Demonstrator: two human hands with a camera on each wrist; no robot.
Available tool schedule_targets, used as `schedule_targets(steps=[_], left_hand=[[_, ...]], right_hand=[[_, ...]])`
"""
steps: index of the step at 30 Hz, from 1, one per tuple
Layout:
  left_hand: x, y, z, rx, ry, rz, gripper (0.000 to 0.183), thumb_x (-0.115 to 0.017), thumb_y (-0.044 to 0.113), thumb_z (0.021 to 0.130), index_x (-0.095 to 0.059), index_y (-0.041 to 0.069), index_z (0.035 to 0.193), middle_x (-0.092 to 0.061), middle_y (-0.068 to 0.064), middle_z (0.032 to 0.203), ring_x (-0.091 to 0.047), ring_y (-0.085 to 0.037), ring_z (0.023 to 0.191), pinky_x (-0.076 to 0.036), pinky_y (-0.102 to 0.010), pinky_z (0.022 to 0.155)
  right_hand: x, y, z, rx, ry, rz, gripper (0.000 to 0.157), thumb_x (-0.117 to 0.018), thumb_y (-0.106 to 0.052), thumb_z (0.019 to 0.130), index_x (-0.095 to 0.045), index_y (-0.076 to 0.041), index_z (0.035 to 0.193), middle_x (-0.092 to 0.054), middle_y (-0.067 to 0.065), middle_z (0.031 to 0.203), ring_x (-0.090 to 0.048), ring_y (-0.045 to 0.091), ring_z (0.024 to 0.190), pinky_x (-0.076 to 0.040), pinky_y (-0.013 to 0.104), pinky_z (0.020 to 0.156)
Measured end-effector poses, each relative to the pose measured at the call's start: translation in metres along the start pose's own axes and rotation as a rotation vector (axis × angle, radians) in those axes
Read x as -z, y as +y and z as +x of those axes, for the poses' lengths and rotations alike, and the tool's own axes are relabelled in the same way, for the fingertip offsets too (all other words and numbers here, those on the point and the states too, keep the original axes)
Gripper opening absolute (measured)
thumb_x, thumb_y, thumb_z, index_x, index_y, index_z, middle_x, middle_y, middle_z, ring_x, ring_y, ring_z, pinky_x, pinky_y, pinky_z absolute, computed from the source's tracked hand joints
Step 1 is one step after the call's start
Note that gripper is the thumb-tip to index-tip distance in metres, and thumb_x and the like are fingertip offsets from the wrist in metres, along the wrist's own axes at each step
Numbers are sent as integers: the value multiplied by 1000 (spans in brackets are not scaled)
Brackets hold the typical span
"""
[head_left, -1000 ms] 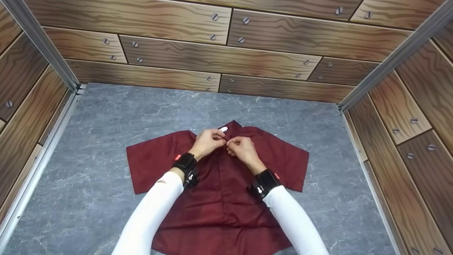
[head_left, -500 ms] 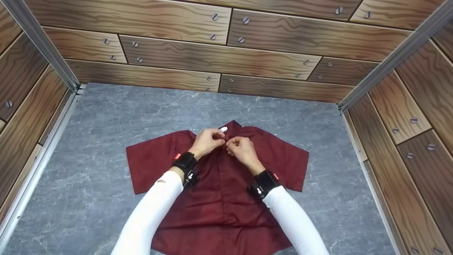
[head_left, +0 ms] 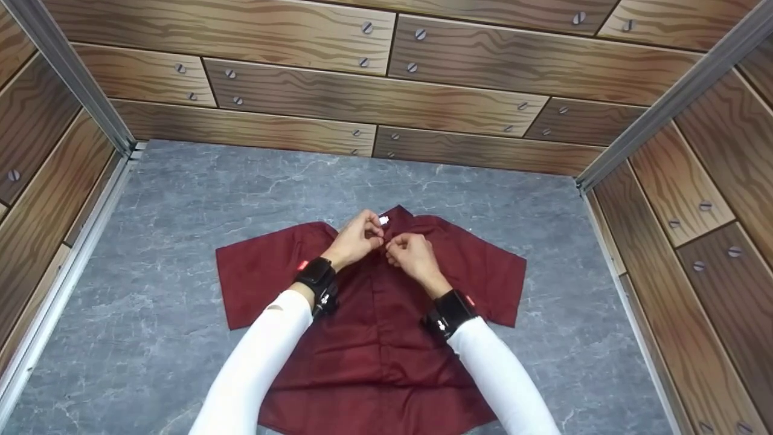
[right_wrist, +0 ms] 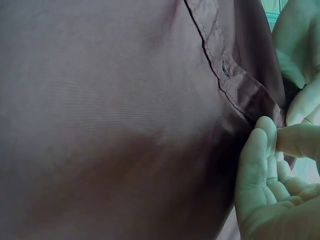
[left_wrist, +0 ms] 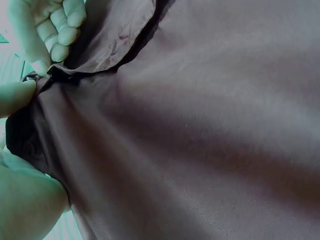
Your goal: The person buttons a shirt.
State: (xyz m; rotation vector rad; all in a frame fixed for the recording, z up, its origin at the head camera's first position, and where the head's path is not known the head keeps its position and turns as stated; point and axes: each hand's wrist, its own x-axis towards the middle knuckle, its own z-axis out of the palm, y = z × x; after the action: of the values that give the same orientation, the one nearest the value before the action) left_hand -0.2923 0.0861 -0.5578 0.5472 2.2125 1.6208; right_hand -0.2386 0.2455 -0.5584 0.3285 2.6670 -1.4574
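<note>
A dark red short-sleeved shirt lies front up, with its sleeves spread to both sides. At the neck, my left hand pinches the fabric just below the collar. My right hand pinches the opposite edge of the placket right beside it, fingers curled. Both sets of fingertips nearly meet in the left wrist view, where the shirt cloth fills most of the picture. In the right wrist view, thumb and index of my right hand grip the stitched edge. Any button between the fingertips is hidden.
A white label shows inside the collar. The shirt lies on a grey marbled surface. Wood-patterned walls with metal corner rails stand at the back and both sides.
The fingers of my left hand have lifted and spread slightly upward near the label, while its thumb stays at the neck edge. My right hand and the shirt stay nearly still.
</note>
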Motion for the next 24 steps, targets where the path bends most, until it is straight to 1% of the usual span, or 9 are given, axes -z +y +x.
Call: schedule_targets(steps=[4,8,10,13,15,17,21,24], left_hand=[[1,0,0,11,-36,-7,27,-63,-6,84,-51,5,106,-67,-5,99,-61,-16,95,-45,-30,86],[3,1,0,13,-68,-51,28,-61,-8,85,-50,1,110,-66,-9,100,-61,-17,95,-45,-28,83],[3,2,0,13,-85,-67,35,-62,-7,85,-49,-1,117,-66,-11,102,-61,-19,94,-46,-27,81],[3,4,0,1,-94,-54,48,-67,-1,84,-47,0,127,-65,-13,106,-61,-21,98,-47,-28,84],[3,4,1,0,-82,-34,53,-70,3,83,-47,2,131,-64,-13,109,-61,-22,101,-47,-29,87],[3,4,2,4,-62,-23,52,-70,5,84,-48,5,132,-64,-12,110,-61,-22,103,-48,-31,88],[2,3,2,33,-23,-35,46,-66,2,87,-50,11,129,-65,-10,109,-62,-21,98,-49,-31,82],[2,3,2,43,0,-52,45,-65,1,86,-51,12,128,-66,-8,104,-61,-18,92,-49,-27,77]], right_hand=[[0,1,1,-16,-27,53,11,-63,-11,88,-71,-4,87,-71,6,73,-66,11,59,-56,27,58],[2,3,1,-28,-52,119,11,-63,-9,87,-71,-2,86,-70,6,72,-66,11,59,-56,28,59],[3,3,2,-24,-50,135,11,-63,-9,87,-72,-2,85,-70,6,70,-65,11,58,-56,28,58],[6,3,1,-6,-30,127,12,-64,-11,85,-73,-3,85,-70,5,69,-65,11,57,-56,28,57],[7,4,1,10,-19,119,13,-66,-15,85,-73,-4,86,-70,5,70,-65,11,58,-56,28,57],[7,5,0,23,-4,114,15,-68,-20,86,-72,-6,87,-70,5,71,-66,13,59,-56,28,58],[7,5,-1,53,38,72,28,-68,-34,89,-71,-7,81,-70,4,69,-66,14,58,-55,29,56],[5,4,-3,75,42,31,30,-66,-36,90,-73,-8,80,-70,3,68,-66,12,57,-55,28,54]])
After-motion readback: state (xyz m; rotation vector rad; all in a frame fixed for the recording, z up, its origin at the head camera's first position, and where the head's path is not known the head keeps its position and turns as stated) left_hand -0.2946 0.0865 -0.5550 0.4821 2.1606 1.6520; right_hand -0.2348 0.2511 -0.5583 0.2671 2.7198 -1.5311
